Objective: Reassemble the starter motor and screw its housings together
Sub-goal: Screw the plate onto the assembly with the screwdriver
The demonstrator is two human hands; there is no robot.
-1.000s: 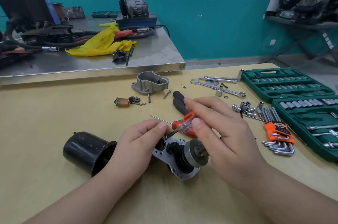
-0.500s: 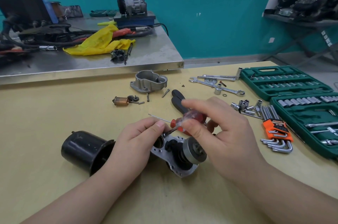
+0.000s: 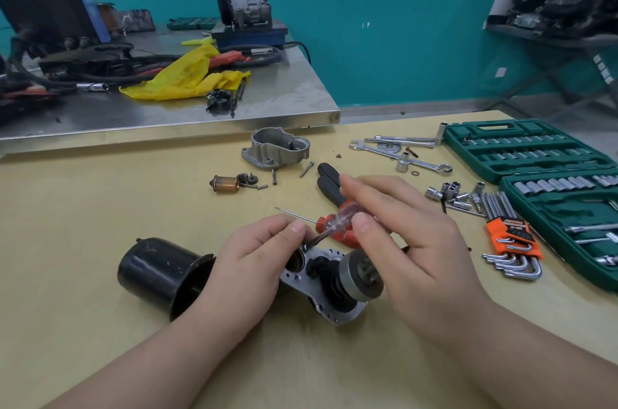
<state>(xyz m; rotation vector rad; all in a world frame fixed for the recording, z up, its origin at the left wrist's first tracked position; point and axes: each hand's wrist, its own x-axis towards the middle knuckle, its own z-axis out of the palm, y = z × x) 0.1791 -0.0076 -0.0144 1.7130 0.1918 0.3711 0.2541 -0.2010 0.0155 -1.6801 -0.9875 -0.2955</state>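
Fingers [image 3: 363, 224] of the right hand [image 3: 414, 251] are closed on the clear handle of a small screwdriver [image 3: 337, 219], whose tip angles down to a hole in the flange plate [image 3: 314, 258]; the left hand [image 3: 254, 261] pinches thumb and forefinger together at that same tip, but whether a screw sits between them cannot be told. On the yellow worktable [image 3: 83, 208], the black motor housing [image 3: 157, 271] lies on its side with the open end facing the left wrist. Just to its right, the flange plate carries the pinion drive assembly [image 3: 359, 275], which points toward the right hand. Two green socket cases [image 3: 521, 147] lie open at the table's right edge. An unmounted aluminium nose housing [image 3: 277, 147] sits apart, farther back near the table centre. Black-handled pliers [image 3: 329, 183] lie behind the right hand, partly hidden by it. An orange-holdered hex key set [image 3: 511, 241] lies beside the near case. A copper-coloured plunger [image 3: 225, 184], small gears [image 3: 247, 178] and loose screws [image 3: 307, 169] lie in front of the nose housing.
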